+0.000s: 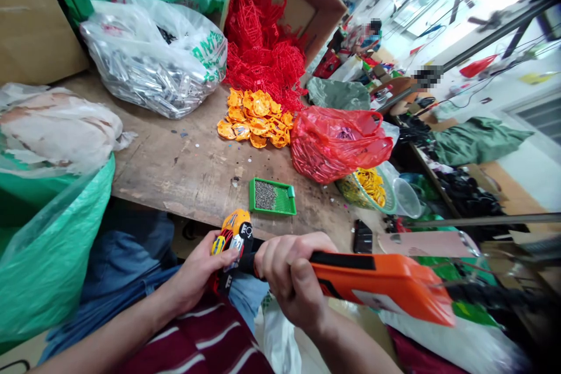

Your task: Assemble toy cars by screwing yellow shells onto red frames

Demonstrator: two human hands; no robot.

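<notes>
1 orange-black assembly [236, 223] just off the surface's [188, 163] near edge, left hand [214, 266] curled on it, thumb covering part. 1 orange power tool [377, 283], right hand [293, 274] wrapped round it. Beyond: 1 green tray [287, 205], 1 red bag [335, 146], orange shells [258, 117] overlapping, uncountable.

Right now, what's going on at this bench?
One person is at work. The left hand holds a small orange-and-black piece; the right hand grips an orange tool, its black nose toward that piece. Contact isn't clear. On the bench, a green tray holds small grey bits, with piled orange parts beyond it.
</notes>
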